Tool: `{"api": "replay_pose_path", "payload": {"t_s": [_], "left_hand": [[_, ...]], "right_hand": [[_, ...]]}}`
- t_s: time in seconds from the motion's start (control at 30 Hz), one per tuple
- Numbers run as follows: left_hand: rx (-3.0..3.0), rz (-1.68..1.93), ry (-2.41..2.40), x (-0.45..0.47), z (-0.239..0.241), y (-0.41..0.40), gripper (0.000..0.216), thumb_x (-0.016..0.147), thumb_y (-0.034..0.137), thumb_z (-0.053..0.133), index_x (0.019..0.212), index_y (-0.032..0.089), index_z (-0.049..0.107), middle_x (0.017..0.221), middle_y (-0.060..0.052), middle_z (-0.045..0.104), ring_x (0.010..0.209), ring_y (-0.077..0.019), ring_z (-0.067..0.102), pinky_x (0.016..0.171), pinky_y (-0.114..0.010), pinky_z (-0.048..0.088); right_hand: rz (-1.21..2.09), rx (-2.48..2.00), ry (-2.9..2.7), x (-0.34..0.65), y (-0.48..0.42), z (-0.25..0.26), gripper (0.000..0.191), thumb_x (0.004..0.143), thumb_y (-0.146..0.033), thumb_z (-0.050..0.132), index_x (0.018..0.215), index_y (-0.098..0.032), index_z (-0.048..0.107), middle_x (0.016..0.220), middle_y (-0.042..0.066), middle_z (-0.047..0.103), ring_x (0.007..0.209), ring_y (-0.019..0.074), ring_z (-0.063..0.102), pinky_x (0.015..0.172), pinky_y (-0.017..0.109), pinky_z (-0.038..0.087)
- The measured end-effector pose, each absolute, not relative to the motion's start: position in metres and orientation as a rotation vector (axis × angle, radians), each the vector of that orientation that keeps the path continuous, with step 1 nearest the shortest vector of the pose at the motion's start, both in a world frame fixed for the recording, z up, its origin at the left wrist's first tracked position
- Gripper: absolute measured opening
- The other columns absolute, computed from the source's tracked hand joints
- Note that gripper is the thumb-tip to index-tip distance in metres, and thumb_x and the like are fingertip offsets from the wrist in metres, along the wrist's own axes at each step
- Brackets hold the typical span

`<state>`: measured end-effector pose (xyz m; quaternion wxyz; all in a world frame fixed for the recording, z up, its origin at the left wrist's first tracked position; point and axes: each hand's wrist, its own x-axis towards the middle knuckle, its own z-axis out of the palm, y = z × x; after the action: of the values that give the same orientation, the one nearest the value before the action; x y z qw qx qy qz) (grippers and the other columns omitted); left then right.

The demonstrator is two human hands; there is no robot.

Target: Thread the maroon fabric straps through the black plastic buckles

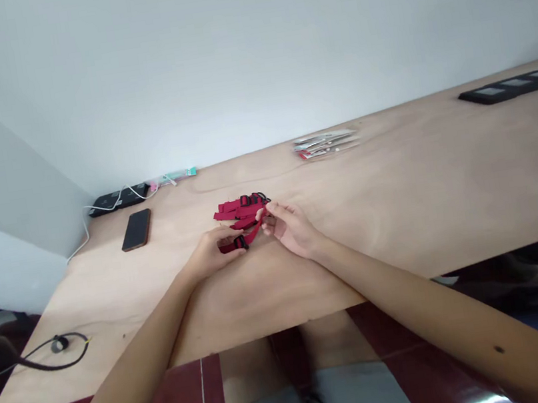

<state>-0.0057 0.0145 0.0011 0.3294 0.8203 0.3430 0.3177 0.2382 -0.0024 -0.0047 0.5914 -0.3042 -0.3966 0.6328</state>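
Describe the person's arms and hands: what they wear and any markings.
Both arms are bare, with no sleeves in view. The left hand and right hand wear no gloves, and no watch or wristband shows. The right forearm has one small dark spot toward the elbow.

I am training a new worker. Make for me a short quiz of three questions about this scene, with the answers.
1. True or false: the phone lies on the wooden desk, to the left of the hands.
2. Which is nearer to the black buckle on the red strap: the left hand or the right hand?
3. How many hands touch the strap?

Key: 1. True. 2. The left hand. 3. Two.
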Motion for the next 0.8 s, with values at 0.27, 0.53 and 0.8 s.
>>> {"api": "replay_pose_path", "payload": {"t_s": [0.27,0.53,0.8], "left_hand": [[2.034,0.984,0.997,0.0,0.013,0.005,0.045,0.082,0.041,0.089,0.122,0.023,0.08,0.124,-0.013,0.078,0.114,-0.0295,0.073,0.098,-0.045,0.062],[1.845,1.086,0.922,0.006,0.01,0.001,0.049,0.076,0.043,0.094,0.117,0.021,0.081,0.116,-0.012,0.082,0.108,-0.0292,0.076,0.099,-0.046,0.062],[1.79,1.169,0.897,0.011,0.001,0.005,0.045,0.071,0.039,0.098,0.109,0.021,0.083,0.112,-0.011,0.083,0.104,-0.0288,0.077,0.097,-0.045,0.063]], "right_hand": [[1.23,-0.797,-1.354,0.232,-0.003,-0.013,0.032,0.083,-0.047,0.085,0.099,-0.022,0.074,0.097,0.004,0.076,0.089,0.02,0.068,0.082,0.033,0.054],[1.215,-0.813,-1.401,0.231,-0.003,-0.014,0.029,0.082,-0.045,0.086,0.095,-0.022,0.072,0.09,0.003,0.074,0.081,0.0186,0.067,0.075,0.031,0.052],[1.236,-0.821,-1.328,0.229,-0.006,-0.01,0.032,0.077,-0.047,0.09,0.091,-0.023,0.075,0.088,0.003,0.076,0.082,0.0199,0.068,0.077,0.033,0.055]]}}
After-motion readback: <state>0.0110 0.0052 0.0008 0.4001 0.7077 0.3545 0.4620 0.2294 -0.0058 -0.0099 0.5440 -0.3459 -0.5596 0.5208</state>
